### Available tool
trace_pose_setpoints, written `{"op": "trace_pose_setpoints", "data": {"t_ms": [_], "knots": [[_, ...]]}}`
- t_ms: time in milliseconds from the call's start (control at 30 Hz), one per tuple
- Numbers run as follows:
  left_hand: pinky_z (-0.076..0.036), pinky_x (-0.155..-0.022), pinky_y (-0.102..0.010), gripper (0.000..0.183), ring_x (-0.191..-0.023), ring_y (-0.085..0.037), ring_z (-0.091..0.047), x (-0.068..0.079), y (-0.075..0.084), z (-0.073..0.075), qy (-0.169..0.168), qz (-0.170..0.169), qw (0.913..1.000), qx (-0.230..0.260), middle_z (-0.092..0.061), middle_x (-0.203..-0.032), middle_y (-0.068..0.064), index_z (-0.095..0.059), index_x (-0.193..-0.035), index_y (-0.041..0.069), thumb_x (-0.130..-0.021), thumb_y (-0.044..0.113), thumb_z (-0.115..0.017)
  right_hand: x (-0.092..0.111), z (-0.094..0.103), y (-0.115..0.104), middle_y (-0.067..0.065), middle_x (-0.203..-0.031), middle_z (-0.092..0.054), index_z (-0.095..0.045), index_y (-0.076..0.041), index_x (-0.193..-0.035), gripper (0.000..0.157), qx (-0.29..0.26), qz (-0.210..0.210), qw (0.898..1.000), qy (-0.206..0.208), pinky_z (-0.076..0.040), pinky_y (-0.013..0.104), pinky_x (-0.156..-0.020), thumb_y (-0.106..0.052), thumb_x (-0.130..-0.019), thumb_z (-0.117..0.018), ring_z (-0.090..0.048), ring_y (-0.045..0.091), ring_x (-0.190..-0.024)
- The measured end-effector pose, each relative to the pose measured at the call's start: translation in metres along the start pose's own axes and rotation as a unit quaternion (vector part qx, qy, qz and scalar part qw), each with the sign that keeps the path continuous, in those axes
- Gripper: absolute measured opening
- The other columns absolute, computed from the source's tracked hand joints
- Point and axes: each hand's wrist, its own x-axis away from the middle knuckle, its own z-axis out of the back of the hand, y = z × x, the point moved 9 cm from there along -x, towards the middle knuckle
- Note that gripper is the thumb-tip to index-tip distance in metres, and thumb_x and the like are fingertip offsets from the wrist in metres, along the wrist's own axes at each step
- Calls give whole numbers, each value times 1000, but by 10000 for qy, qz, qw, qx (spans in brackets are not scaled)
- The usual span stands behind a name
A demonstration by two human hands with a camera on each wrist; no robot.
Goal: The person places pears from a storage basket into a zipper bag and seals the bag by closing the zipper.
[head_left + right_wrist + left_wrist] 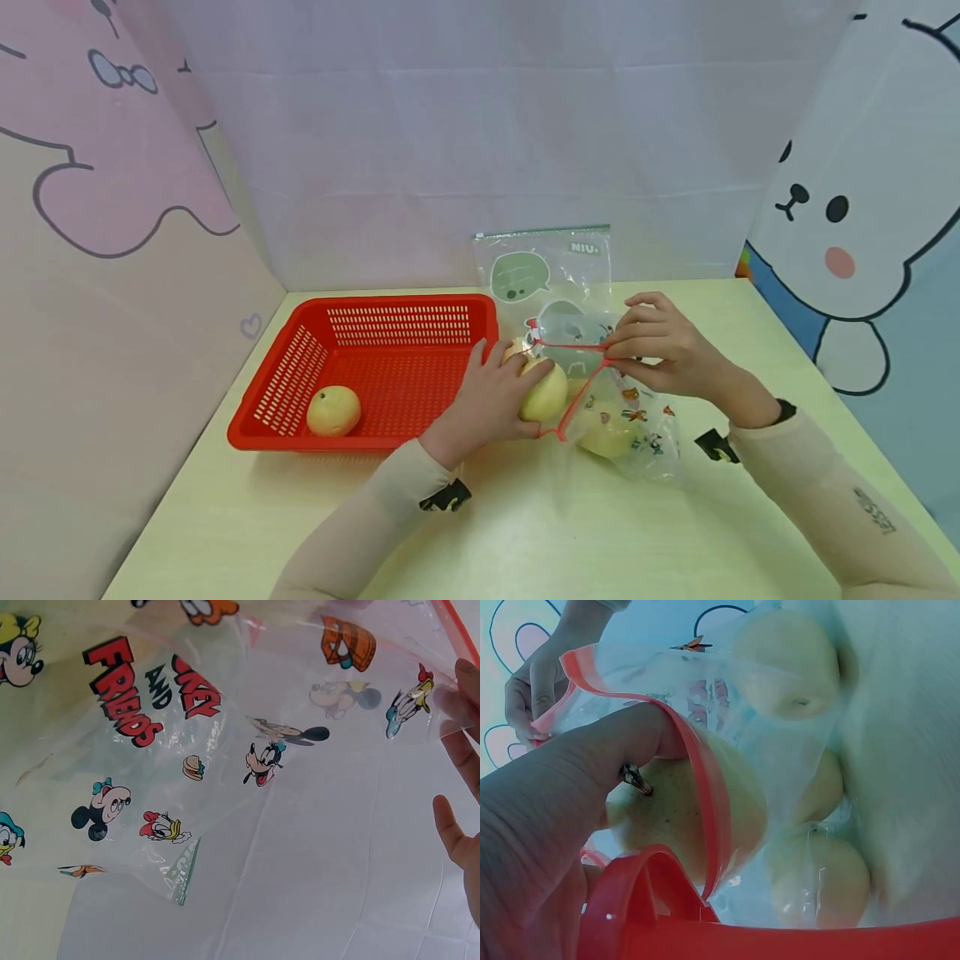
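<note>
Curled round a pale yellow pear (546,393), my left hand (491,400) is beside the basket's right end. In the left wrist view that pear, its stem showing, sits partly inside the red-edged mouth of a clear cartoon-printed zip bag (202,750). My right hand (667,354) pinches the bag's red zip edge (577,400) and draws the mouth apart. More pears rest in the bag, among them a large pear (787,667) and a lower pear (821,892), seen through the plastic.
A red plastic basket (240,433) stands at the left, holding one yellow pear (333,411). Behind the hands, a clear zip bag with green prints (585,267) leans against the white curtain (480,150). Cartoon-printed cloths hang at both sides of the pale table (525,533).
</note>
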Motion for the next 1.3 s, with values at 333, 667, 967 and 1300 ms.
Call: {"op": "trace_pose_setpoints", "data": {"t_ms": [333,667,967,1300], "knots": [[-26,-109,-62,70,-130,-33,-41,1,-7,7,133,257,9996,6,-63,-127,-1,-52,-143,26,-79,51,-69,1,6,0,9,-78,-70,-72,-4,-79,32,-24,-10,9999,110,-34,38,-104,-27,-100,-61,-59,26,-76],[-30,-108,-56,71,-131,-29,-43,4,-3,16,348,-62,9994,-34,-63,-129,1,-52,-143,28,-82,58,-70,1,8,1,11,-79,-72,-73,-4,-79,33,-15,-3,9998,175,-33,36,-106,-27,-99,-63,-60,26,-74],[-34,-105,-54,67,-128,-28,-48,13,-1,35,885,-290,9954,207,-68,-121,0,-56,-141,27,-81,51,-75,0,9,1,10,-77,-71,-73,-5,-77,33,64,-34,9997,235,-34,37,-105,-28,-98,-63,-59,26,-73],[-39,-99,-52,63,-120,-26,-52,26,-5,53,1469,-438,9882,65,-68,-113,0,-61,-136,25,-79,46,-76,0,12,3,11,-77,-71,-73,-4,-77,32,146,-74,9994,290,-35,38,-104,-27,-98,-64,-59,26,-73]]}}
